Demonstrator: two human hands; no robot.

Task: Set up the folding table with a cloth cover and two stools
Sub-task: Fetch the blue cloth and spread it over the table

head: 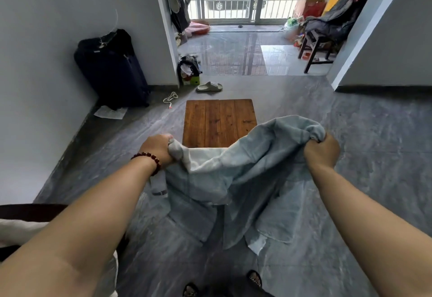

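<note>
Currently, the left hand (157, 147) and right hand (322, 149) are each gripping a bunched edge of the cloth (236, 170), hanging before the table (218, 122). Spread it wide and level, then lower it squarely.

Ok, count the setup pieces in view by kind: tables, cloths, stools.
wooden table: 1
cloth, gripped by left hand and right hand: 1
stool, near the window, clothes piled on it: 1
Total: 3
</note>
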